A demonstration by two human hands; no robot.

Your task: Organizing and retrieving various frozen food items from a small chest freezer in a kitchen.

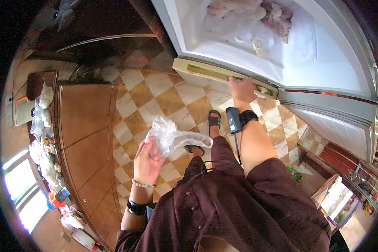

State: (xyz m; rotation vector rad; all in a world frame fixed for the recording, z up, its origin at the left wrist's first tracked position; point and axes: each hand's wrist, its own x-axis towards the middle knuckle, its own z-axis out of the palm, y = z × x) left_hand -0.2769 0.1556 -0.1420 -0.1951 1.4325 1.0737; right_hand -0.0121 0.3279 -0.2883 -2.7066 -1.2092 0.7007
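Observation:
My left hand (148, 157) holds a crumpled clear plastic bag (167, 135) over the tiled floor, its loop handle trailing to the right. The bag looks thin, and I cannot make out anything inside it. Ahead, my right hand (243, 89) is curled over the cream top edge of the lower refrigerator door (204, 70), beside a long recess. Above that edge the white freezer compartment (233, 52) is exposed, its freezer door (334, 126) swung out to the right. Bagged frozen food (275, 19) lies deep inside, and a small pale lump (258, 48) rests nearer its front.
Brown cabinets (85, 116) run along the left, their counter crowded with plastic bags (42, 110), a phone (62, 195) and a white jug-like container (23, 111). At right are a wire rack (343, 163) and a clear bin (337, 201). Checkered tile floor (163, 85) lies between.

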